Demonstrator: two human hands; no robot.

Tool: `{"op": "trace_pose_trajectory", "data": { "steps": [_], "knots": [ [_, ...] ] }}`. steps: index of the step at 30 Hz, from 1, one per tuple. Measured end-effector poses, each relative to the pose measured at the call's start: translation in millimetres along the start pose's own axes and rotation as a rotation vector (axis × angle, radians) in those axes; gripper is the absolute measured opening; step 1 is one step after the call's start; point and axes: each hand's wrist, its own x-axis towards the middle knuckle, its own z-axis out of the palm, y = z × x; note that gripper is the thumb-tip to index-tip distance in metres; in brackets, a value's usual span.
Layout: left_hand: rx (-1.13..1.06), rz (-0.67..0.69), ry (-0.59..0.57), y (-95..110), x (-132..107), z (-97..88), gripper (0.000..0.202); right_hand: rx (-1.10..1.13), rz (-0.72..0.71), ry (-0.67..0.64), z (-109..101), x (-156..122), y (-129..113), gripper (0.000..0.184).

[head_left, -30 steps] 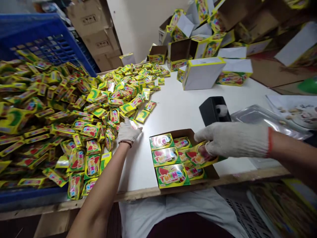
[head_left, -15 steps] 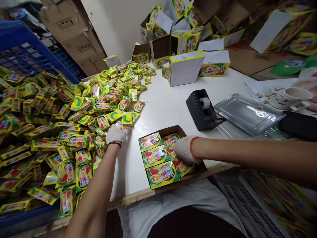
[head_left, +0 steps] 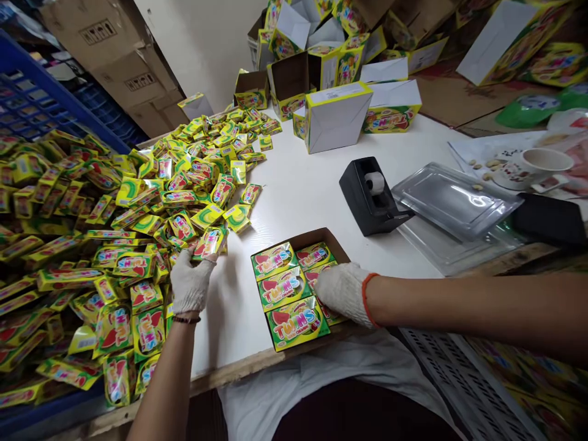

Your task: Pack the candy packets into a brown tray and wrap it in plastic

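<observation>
A small yellow-green Twins pack (head_left: 210, 242) with a watermelon picture is pinched between the thumb and fingers of my left hand (head_left: 191, 283), at the edge of the loose pile. That hand wears a white knit glove. My right hand (head_left: 343, 290), gloved with an orange cuff, rests on the right-hand row of packs inside an open carton (head_left: 339, 244). Its fingertips are bent down and mostly hidden behind the back of the hand. In the carton's left row, several Twins packs (head_left: 283, 288) lie flat, face up. My right hand partly covers the other row.
A large heap of loose packs (head_left: 133, 263) spreads from a blue crate (head_left: 59, 86) across the left of the white table (head_left: 294, 190). A black tape dispenser (head_left: 374, 196), clear plastic lids (head_left: 459, 199) and a mug (head_left: 542, 166) stand right. Printed cartons (head_left: 340, 119) are at the back.
My left hand has drawn back slightly toward me and left, lifting a Twins pack from the pile's edge. In the carton, the tilted front right pack now lies flatter under my right hand.
</observation>
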Motion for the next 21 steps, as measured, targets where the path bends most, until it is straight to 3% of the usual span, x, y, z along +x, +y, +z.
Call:
{"op": "trace_pose_trajectory", "data": {
  "steps": [4, 6, 9, 13, 15, 18, 21],
  "knots": [
    [-0.737, -0.037, -0.009, 21.3, -32.7, -4.6, 0.068, 0.042, -0.023, 0.052, -12.0, -10.1, 2.9, 0.027],
    [-0.882, -0.038, -0.094, 37.6, -46.5, -4.6, 0.070, 0.040, -0.056, 0.049, -25.4, -14.3, 11.4, 0.023],
    [-0.916, 0.040, -0.235, 59.4, -62.3, -3.3, 0.064, 0.102, -0.047, 0.117, -55.6, -25.7, 27.6, 0.020],
    [-0.829, 0.206, -0.445, 81.2, -79.9, 2.4, 0.049, 0.342, 0.001, 0.575, -96.7, -52.0, 40.5, 0.036],
    [-0.745, 0.288, -0.504, 89.0, -86.6, 7.6, 0.045, 0.298, -0.069, 0.651, -111.4, -63.9, 41.9, 0.036],
    [-0.596, 0.381, -0.475, 93.4, -86.2, 15.8, 0.050, 0.109, -0.031, 0.470, -124.8, -71.9, 42.4, 0.023],
    [-0.360, 0.389, -0.317, 86.8, -64.8, 22.6, 0.045, -0.020, 0.099, 0.201, -125.1, -61.8, 42.2, 0.020]
  ]
}}
